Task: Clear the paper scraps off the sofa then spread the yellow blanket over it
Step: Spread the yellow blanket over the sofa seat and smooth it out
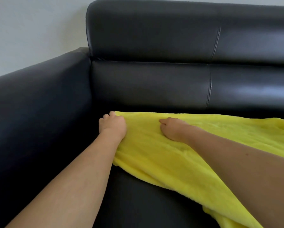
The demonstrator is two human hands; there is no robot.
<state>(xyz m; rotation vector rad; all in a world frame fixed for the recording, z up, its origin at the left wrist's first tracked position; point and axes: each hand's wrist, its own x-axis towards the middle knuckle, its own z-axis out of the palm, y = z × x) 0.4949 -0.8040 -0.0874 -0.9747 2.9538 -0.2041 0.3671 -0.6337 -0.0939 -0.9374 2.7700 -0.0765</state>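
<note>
Two bare forearms enter from the bottom edge, lower left and lower right. Left hand (pixel 112 125), centre-left of frame, is curled into a fist gripping the far left corner of the yellow blanket (pixel 156 155). Right hand (pixel 172 129), just right of centre, rests knuckles-down on the blanket with fingers curled into the fabric; whether it pinches the cloth cannot be determined. Blanket lies on the seat of the black leather sofa (pixel 146 83), running from centre to the right edge, its far edge near the backrest. Grey wall (pixel 35 30) occupies the upper left.
</note>
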